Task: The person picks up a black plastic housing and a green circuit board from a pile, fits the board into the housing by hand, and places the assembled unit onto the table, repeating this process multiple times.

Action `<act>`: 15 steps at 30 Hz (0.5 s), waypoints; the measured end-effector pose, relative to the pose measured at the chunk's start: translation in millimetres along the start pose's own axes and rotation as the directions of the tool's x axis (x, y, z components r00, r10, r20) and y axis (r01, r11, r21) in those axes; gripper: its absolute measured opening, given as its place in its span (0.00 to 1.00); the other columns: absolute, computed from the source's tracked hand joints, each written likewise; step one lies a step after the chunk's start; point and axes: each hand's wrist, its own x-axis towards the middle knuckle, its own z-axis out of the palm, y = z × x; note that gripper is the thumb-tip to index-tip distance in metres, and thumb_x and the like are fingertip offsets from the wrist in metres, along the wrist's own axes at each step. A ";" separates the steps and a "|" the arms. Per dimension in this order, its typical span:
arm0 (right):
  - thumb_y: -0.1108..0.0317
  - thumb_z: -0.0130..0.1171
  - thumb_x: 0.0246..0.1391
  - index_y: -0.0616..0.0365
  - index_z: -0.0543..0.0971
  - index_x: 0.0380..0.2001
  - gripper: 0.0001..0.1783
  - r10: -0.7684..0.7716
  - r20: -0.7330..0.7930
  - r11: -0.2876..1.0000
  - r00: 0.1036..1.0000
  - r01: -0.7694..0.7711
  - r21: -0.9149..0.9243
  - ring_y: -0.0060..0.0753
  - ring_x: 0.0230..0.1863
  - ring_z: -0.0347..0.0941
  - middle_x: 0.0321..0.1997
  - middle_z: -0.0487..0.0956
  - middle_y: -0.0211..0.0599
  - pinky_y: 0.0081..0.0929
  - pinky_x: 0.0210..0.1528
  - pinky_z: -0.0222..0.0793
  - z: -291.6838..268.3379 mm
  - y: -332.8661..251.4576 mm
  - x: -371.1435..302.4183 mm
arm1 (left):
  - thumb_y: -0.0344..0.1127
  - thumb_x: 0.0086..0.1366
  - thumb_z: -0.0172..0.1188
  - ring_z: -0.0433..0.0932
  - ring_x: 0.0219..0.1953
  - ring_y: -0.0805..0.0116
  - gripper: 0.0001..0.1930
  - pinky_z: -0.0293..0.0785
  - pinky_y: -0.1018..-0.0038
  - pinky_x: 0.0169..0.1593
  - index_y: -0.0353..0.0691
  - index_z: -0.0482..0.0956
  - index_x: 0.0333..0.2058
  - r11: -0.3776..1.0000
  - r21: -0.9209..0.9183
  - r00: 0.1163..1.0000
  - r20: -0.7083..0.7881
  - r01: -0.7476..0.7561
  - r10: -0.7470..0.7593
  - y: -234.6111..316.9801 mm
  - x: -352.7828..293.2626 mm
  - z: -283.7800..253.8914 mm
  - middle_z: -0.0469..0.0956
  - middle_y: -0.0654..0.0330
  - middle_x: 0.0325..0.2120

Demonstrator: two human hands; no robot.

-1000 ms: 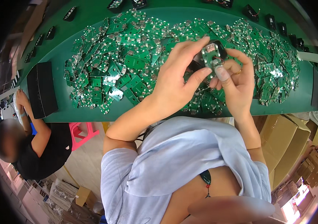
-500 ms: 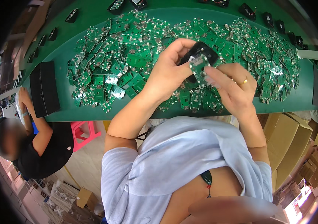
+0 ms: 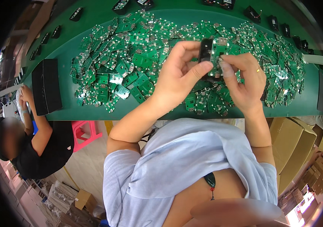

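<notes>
My left hand [image 3: 182, 73] is closed round a black plastic case [image 3: 205, 51], its thumb lying along the near side. A green circuit board [image 3: 219, 48] stands at the right side of the case, its face with metal connectors showing. My right hand [image 3: 246, 77] pinches that board's right edge between thumb and fingers; a ring is on one finger. Whether the board sits inside the case or only against it, I cannot tell. Beneath both hands spreads a wide heap of loose green circuit boards [image 3: 138, 58] on the green table [image 3: 104, 115].
Black cases [image 3: 252, 14] with parts inside line the table's far side. A black box [image 3: 47, 87] stands at the left edge. A co-worker [image 3: 32, 143] sits at the left, near a pink stool [image 3: 85, 134]. Cardboard boxes [image 3: 290, 145] stand at the lower right.
The case has turned from tilted to nearly upright between my hands, and the board with it. Both hands have shifted slightly right; my right fingers now grip the board's edge higher up.
</notes>
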 end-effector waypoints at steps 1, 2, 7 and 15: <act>0.79 0.62 0.36 0.58 0.75 0.28 0.11 -0.017 0.007 1.000 1.000 0.017 0.009 0.28 0.20 0.68 0.21 0.72 0.32 0.21 0.19 0.63 1.7 0.5 0.5 | 0.27 0.59 0.55 0.74 0.38 0.73 0.17 0.73 0.79 0.40 0.34 0.61 0.46 1.000 0.000 1.000 -0.001 0.000 0.000 0.3 -0.8 0.6 0.71 0.54 0.40; 0.79 0.62 0.36 0.58 0.75 0.28 0.11 -0.034 0.014 0.999 0.999 0.033 0.018 0.28 0.20 0.68 0.20 0.72 0.31 0.22 0.18 0.63 3.0 1.1 0.6 | 0.27 0.59 0.55 0.73 0.39 0.73 0.17 0.72 0.79 0.41 0.33 0.61 0.46 1.000 -0.024 1.000 0.009 -0.013 0.013 0.6 -2.1 1.9 0.71 0.54 0.40; 0.78 0.62 0.36 0.58 0.75 0.28 0.11 -0.089 0.029 0.995 0.996 0.090 -0.047 0.30 0.19 0.67 0.20 0.70 0.32 0.24 0.18 0.62 5.3 1.6 -0.1 | 0.27 0.60 0.55 0.72 0.41 0.74 0.17 0.72 0.79 0.43 0.33 0.61 0.46 0.998 -0.021 0.998 0.022 -0.056 0.057 -1.8 -1.2 2.2 0.71 0.55 0.40; 0.78 0.60 0.35 0.61 0.73 0.30 0.13 -0.203 0.155 0.972 0.967 0.219 -0.089 0.35 0.22 0.67 0.23 0.70 0.35 0.27 0.19 0.63 -0.3 3.1 1.3 | 0.27 0.61 0.54 0.73 0.37 0.76 0.15 0.71 0.82 0.39 0.33 0.62 0.45 0.994 0.062 0.995 -0.031 -0.089 0.091 -5.8 -1.1 4.0 0.72 0.57 0.39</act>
